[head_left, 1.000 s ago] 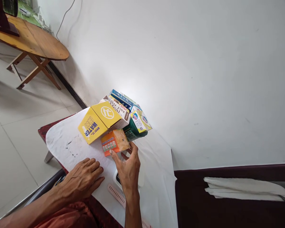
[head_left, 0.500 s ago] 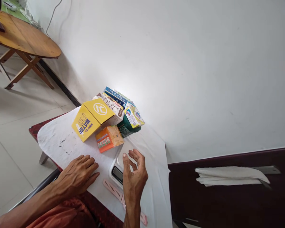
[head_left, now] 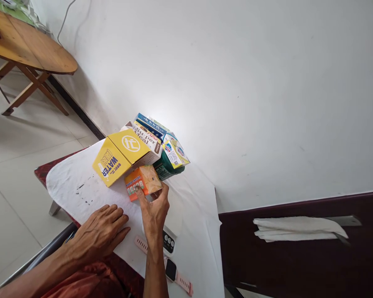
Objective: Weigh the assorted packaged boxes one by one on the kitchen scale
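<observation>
At the centre left of the frame, the right hand point(head_left: 155, 207) reaches up from the lower edge and grips the orange pack point(head_left: 147, 180); the thumb lies against the pack's lettered face, the other fingers bend round its right end, and the near right corner sits between them. The fingertips at that end are partly hidden. The left hand point(head_left: 104, 227), lower left, rests palm down on the white cover point(head_left: 197, 236), its fingers loosely extended and the thumb apart; its underside is hidden. Just above and left of the pack, the yellow box point(head_left: 121, 153) leans at a tilt, with the "Su-per Meal" box point(head_left: 151, 141) beyond it. The green tub point(head_left: 167, 166) stands just right of the pack, the yellow-and-white box point(head_left: 175, 153) over its top; the blue box point(head_left: 151, 126) lies farthest back, near the wall point(head_left: 236, 103). Below the pack, the right wrist and forearm partly cover the scale point(head_left: 168, 242) and the pink strap of the watch point(head_left: 170, 270). A wooden table point(head_left: 46, 49) occupies the upper left; a white cloth point(head_left: 295, 229) lies at lower right.
</observation>
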`<state>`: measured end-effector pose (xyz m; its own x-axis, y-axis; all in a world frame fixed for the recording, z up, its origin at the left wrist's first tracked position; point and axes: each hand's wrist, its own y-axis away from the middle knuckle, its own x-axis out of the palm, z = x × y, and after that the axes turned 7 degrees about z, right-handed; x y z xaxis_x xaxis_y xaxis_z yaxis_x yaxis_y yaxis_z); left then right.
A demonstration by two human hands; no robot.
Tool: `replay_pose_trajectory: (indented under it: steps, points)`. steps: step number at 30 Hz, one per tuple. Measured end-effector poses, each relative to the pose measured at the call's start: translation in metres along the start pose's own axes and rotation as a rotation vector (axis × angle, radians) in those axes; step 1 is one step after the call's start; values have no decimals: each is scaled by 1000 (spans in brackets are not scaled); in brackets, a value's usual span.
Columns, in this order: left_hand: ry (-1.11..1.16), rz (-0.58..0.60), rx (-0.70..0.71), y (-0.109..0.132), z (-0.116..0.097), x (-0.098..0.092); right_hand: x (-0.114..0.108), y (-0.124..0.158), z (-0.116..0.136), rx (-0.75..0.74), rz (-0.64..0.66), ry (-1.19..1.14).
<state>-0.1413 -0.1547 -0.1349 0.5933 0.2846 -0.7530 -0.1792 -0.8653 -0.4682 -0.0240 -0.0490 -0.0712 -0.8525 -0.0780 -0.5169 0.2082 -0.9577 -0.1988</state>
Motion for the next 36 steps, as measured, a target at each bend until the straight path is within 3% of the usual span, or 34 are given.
replay_pose_trajectory:
  steps: [5, 11, 19, 29, 36]
  points:
    - [-18, -24, 0, -1, 0, 1, -5, 11, 10, 32, -49, -104]
    - [-29, 6, -1, -1, -1, -1, -49, 32, 28, 39, -165, -54]
    - [-48, -20, 32, -3, -1, -4, -100, 34, 0, 151, -352, 60]
    - [-115, -24, 56, -5, 1, -6, -102, 28, -21, 190, -339, 13]
    - [-116, -47, 73, -4, 1, -7, -116, 33, -28, 225, -215, -6]
